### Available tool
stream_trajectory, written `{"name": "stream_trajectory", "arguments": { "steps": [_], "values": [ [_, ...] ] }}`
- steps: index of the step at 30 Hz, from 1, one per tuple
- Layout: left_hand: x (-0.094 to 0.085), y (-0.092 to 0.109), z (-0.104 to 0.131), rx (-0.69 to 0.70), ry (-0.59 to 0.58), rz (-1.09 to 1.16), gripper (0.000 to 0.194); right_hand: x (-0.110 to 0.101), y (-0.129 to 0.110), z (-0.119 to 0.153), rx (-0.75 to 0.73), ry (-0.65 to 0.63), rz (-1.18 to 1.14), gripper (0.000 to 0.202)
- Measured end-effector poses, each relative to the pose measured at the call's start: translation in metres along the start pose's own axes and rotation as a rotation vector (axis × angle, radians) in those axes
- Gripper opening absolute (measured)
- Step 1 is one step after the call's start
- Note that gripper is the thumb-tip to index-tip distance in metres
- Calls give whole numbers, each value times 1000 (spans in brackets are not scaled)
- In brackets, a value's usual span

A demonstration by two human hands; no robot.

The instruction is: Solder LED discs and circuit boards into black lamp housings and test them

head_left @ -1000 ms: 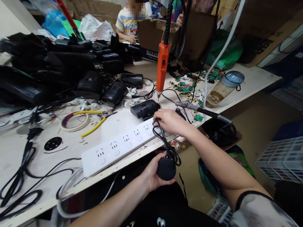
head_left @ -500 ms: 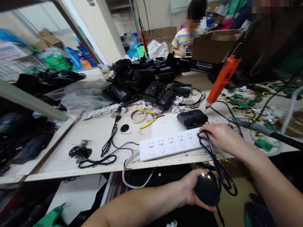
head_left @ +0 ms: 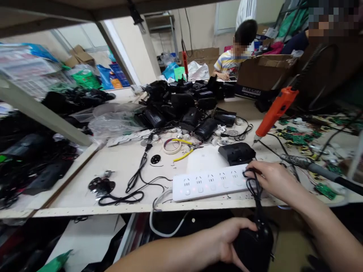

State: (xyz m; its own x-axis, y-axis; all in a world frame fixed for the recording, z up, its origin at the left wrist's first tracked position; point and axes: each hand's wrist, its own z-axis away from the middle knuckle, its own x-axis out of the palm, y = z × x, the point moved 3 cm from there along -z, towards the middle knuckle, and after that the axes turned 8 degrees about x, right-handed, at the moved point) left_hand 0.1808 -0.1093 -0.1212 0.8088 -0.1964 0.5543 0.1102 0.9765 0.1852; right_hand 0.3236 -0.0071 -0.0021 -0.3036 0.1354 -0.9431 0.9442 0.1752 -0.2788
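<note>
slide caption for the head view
Left hand holds a black device, right hand a black cord by a white power strip.

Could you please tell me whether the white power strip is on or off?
On, it seems: the white power strip shows faint reddish lights glowing beside its sockets.

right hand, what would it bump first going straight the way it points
Probably the white power strip, whose end the right hand touches or nearly touches; depth is unclear. The black housing lies beyond.
</note>
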Motion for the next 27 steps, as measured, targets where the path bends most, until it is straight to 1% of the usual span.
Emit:
{"name": "stream_trajectory", "arguments": {
  "steps": [3,4,7,9,13,16,21,24,27],
  "values": [
    [-17,8,21,84,-94,-57,29,1,-3,2,41,-80,27,8],
    [-25,10,25,99,-93,-80,30,1,-3,2,60,-96,34,8],
    [-43,15,31,114,-97,-141,35,1,-3,1,97,-128,27,8],
    [-47,15,31,115,-113,-186,39,0,-4,1,108,-129,11,6],
    [-43,17,32,149,-149,-227,46,-2,-6,3,114,-111,-22,6],
    [-39,18,34,160,-146,-228,49,-2,-6,3,109,-94,-48,7],
    [-31,18,43,174,-38,-258,45,-3,-8,2,110,-49,-90,8],
    [-27,17,47,160,37,-257,48,-6,-10,13,133,37,-119,12],
    [-25,15,45,119,94,-225,48,-11,-9,43,202,205,-162,13]
  ]
}}
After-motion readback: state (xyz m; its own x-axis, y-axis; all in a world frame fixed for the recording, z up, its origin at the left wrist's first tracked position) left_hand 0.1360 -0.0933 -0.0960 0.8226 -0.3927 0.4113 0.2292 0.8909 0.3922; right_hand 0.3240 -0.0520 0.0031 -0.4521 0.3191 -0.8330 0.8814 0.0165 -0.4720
